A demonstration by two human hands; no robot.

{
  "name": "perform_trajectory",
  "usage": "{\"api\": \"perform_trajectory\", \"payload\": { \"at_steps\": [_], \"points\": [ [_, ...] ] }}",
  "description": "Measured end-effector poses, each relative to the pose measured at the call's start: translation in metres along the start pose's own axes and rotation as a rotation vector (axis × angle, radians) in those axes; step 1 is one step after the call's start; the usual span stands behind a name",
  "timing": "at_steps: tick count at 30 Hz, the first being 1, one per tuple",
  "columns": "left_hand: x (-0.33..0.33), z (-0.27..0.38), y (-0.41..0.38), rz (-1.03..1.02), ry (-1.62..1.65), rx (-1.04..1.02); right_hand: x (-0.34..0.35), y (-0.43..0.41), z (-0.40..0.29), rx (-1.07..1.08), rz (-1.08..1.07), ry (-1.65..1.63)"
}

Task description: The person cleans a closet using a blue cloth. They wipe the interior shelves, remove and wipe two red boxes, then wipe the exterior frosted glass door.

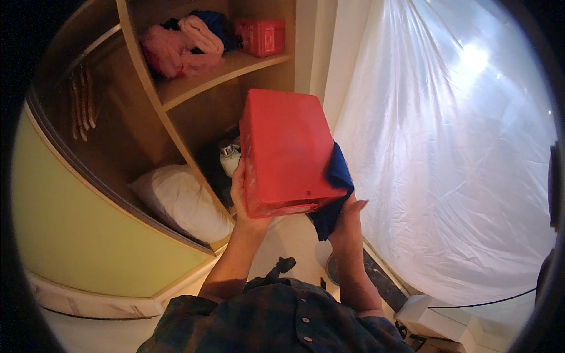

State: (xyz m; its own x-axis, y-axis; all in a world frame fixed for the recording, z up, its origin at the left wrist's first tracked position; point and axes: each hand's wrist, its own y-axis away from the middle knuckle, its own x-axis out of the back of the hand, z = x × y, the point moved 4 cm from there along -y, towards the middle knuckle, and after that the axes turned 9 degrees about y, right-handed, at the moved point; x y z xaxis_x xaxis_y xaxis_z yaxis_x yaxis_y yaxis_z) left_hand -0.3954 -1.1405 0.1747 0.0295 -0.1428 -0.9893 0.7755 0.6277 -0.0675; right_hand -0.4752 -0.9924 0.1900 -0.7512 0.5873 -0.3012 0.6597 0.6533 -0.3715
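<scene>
A red plastic box [289, 145] is held up in front of me between both hands, its broad smooth face towards the camera. My left hand [247, 198] grips its lower left side, with most of the fingers hidden by the box. On the right side, my right hand [346, 209] has a dark blue cloth [329, 218] between itself and the box's lower right corner. The cloth hangs below that corner and also lies against the right edge. Part of the right hand is hidden behind box and cloth.
Behind stands a wooden wardrobe with pink clothing [185, 48] and another red box [260, 37] on its shelf [225, 79]. Lower are a pump bottle [229, 159], a white stuffed bag [181, 203] and wooden hangers [81, 103]. Translucent sheeting [432, 167] hangs at right.
</scene>
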Motion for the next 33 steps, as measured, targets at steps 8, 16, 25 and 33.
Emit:
{"api": "perform_trajectory", "payload": {
  "at_steps": [8,16,25,33],
  "points": [
    [-0.016,0.038,0.016,-0.205,-0.149,0.068,-0.043,0.001,0.008,-0.064,0.271,-0.205],
    [-0.026,0.057,0.014,-0.105,-0.081,0.073,-0.066,0.01,-0.024,0.374,0.304,0.746],
    [-0.037,0.071,0.016,-0.183,-0.363,-0.087,-0.097,0.034,-0.058,0.665,-0.253,1.421],
    [-0.008,0.038,0.026,-0.152,-0.272,0.325,-0.089,-0.024,-0.101,0.845,-0.186,1.571]
  ]
}}
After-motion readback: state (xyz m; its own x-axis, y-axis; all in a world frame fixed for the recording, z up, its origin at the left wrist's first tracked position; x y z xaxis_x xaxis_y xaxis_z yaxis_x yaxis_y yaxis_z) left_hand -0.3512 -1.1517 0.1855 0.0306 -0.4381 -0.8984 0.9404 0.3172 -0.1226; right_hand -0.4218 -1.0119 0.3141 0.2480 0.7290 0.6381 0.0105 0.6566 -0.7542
